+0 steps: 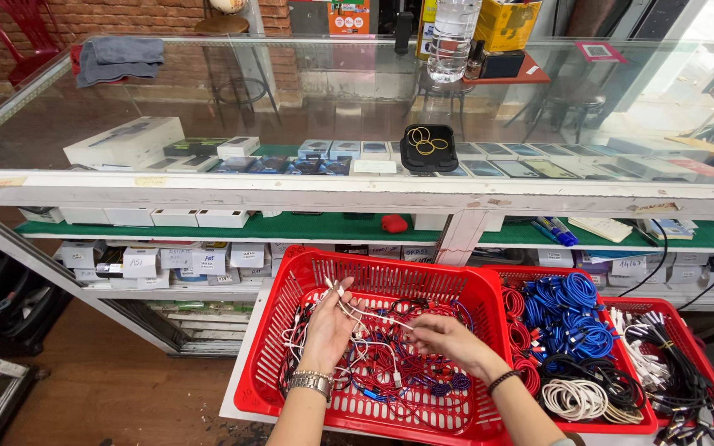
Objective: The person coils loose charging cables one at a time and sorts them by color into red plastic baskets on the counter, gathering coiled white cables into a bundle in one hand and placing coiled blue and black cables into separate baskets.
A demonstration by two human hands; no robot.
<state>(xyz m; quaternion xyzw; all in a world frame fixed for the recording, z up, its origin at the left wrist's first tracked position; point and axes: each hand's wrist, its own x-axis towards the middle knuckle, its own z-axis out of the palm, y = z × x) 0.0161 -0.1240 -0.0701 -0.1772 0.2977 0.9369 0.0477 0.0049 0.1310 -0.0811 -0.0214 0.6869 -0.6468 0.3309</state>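
Over the red basket [291,347], a white cable [371,316] runs left to right between my hands: left hand [330,324] pinches its plug end, right hand [448,337] closed on its other end, nearer the tangle.

A white surface [237,396] juts out low in front of the shelves, and three red baskets sit side by side on it. The near basket [291,330] holds a tangle of red, white and purple cables [390,372]. The middle basket [597,425] is packed with coiled blue, red, black and white cables. The far basket [687,334], at the right edge, carries black and white ones. The baskets touch each other along their rims.
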